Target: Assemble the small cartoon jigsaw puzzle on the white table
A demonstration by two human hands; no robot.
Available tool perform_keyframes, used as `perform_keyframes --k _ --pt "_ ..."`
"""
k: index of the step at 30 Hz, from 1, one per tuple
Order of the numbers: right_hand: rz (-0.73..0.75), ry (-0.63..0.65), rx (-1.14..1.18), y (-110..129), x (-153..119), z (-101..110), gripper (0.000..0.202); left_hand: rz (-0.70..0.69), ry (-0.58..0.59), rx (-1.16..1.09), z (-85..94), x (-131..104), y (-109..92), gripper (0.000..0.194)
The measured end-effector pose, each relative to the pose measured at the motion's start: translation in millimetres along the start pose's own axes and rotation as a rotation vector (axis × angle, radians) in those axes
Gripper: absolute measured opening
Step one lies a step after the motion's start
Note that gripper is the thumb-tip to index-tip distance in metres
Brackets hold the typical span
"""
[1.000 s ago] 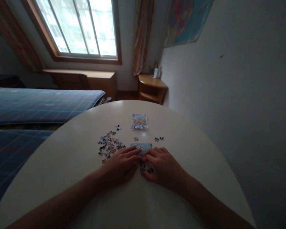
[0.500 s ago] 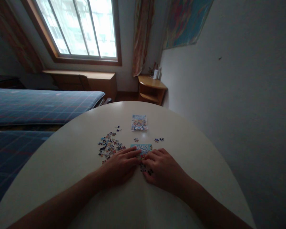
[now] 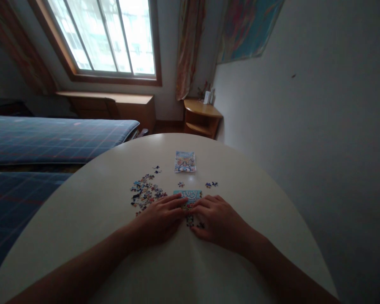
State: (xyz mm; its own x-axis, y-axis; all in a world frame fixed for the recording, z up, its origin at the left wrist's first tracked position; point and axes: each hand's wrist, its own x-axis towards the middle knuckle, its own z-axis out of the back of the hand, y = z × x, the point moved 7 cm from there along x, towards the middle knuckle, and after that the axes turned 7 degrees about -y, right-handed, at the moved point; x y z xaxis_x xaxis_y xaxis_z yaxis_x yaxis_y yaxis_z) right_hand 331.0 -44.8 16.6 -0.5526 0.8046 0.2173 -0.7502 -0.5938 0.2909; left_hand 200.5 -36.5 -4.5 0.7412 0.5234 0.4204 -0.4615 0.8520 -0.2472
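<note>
A partly joined jigsaw puzzle (image 3: 191, 194) with a light-blue lettered top edge lies flat on the table between my hands. My left hand (image 3: 164, 213) rests over its left side, fingers stretched out and laid on it. My right hand (image 3: 217, 219) is at its right side, fingers bent with their tips on the puzzle and the thumb apart, lower down. Between thumb and forefinger a few puzzle pieces (image 3: 190, 220) show on the near side. Another dark piece (image 3: 201, 225) lies by the right thumb. My fingers cover much of the puzzle's middle.
On the round white table (image 3: 256, 190), loose jigsaw pieces (image 3: 145, 192) are heaped left of the puzzle. One single piece (image 3: 181, 184) and a small pair of pieces (image 3: 211, 184) lie beyond it. Farther back is a picture sheet (image 3: 185, 161). A plaid mattress (image 3: 57, 139) stands at left.
My right hand has shifted very slightly, and a little more of the dark piece near its thumb shows. My left hand stays where it was on the puzzle.
</note>
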Motion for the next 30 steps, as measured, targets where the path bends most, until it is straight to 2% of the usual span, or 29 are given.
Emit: perform_keyframes --k 7,12,17,24,30 --pt "-0.063 0.038 0.045 -9.3 -5.0 12.7 0.032 0.004 -0.003 -0.020 -1.1 -1.5 1.4 0.032" --pt "-0.044 0.084 0.104 -15.4 -9.8 17.5 0.035 0.003 0.010 -0.003 -1.6 -2.8 2.1 0.031" --pt "-0.009 0.092 0.111 -12.4 -9.1 9.8 0.037 0.011 0.024 0.009 -1.9 -2.8 2.6 0.034" --pt "0.050 -0.003 0.080 -3.7 -5.1 -1.1 0.042 0.014 0.022 0.016 -2.8 -2.3 3.1 0.035" --pt "0.066 -0.021 0.020 1.4 -0.8 -1.8 0.027 0.015 0.014 -0.001 -2.9 -2.4 3.0 0.038"
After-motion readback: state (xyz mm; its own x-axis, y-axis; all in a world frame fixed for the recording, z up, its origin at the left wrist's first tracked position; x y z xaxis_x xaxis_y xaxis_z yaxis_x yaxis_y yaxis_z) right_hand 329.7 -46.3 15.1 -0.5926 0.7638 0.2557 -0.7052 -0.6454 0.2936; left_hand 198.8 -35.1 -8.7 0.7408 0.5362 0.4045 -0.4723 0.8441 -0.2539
